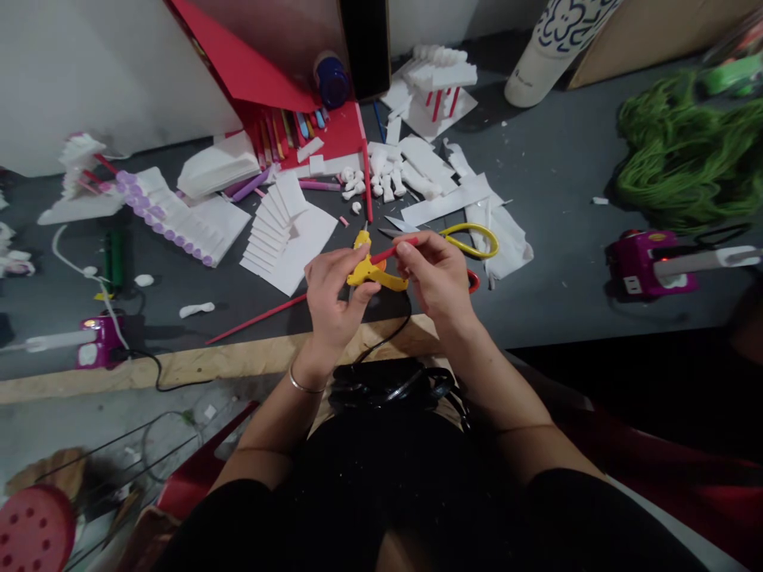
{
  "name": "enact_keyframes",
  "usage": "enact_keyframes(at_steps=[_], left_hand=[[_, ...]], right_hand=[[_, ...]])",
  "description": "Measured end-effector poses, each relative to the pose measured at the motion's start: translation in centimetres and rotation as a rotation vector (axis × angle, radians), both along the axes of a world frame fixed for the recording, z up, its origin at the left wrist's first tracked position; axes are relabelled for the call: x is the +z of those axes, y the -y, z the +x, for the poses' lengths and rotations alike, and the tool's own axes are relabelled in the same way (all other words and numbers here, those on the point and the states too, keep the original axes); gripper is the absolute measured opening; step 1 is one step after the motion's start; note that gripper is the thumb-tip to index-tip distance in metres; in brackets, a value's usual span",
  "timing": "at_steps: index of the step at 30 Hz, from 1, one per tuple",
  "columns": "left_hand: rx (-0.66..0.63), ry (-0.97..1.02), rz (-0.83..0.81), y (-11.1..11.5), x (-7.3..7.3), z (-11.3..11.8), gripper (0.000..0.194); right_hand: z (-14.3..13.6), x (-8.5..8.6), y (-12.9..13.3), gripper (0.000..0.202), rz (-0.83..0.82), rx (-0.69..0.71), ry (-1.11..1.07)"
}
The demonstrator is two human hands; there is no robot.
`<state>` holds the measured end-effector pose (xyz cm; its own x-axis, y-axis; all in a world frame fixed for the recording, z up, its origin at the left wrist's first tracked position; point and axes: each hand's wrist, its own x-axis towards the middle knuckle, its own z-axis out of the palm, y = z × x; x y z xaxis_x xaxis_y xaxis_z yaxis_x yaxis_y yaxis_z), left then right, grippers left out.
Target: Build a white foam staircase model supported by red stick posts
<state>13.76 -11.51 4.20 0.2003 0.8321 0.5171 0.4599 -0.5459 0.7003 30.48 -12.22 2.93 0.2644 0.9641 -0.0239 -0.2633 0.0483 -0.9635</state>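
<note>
A long, thin red stick [256,320] slants up to the right, passing behind the fingers of my left hand [334,294]. Its upper end is pinched between the thumb and fingers of my right hand [438,274]. My left fingers curl round the stick's middle, with thumb and index tips apart; their exact hold is partly hidden. Directly below both hands is a yellow hot glue gun [390,280] with an orange trigger, lying on the dark table with its nozzle pointing away from me. Yellow-handled scissors [489,240] lie beside my right hand, partly covered by it.
White paper steps [268,238] stand left of centre. Behind are foam scraps [426,163], a small white model [441,79] on red posts and a blue jar [332,79]. Purple glue guns [98,342] sit at both sides. Green yarn [685,159] and a white bottle [530,75] are right.
</note>
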Motion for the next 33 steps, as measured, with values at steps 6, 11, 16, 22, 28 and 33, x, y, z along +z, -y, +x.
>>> enact_keyframes(at_steps=[6, 11, 16, 22, 28, 33], left_hand=[[0.033, -0.101, 0.003, -0.4, 0.2, 0.2, 0.025], [-0.032, 0.036, -0.109, -0.3, 0.5, 0.4, 0.026], [-0.157, 0.337, -0.549, -0.7, 0.1, 0.4, 0.066], [-0.130, 0.401, -0.623, -1.3, -0.2, 0.0, 0.044], [-0.021, 0.207, -0.462, -0.6, 0.0, -0.3, 0.069], [-0.051, -0.129, -0.166, 0.3, 0.7, -0.1, 0.055]], right_hand=[[-0.4, 0.6, 0.4, 0.057, 0.004, -0.007, 0.073], [-0.2, 0.9, 0.3, 0.056, 0.025, 0.016, 0.044], [0.5, 0.9, -0.2, 0.057, 0.033, 0.081, 0.029], [0.6, 0.7, -0.5, 0.067, -0.027, 0.130, -0.043], [0.8, 0.0, -0.4, 0.070, -0.055, 0.180, -0.020], [0.4, 0.1, 0.2, 0.069, -0.020, 0.082, 0.096]])
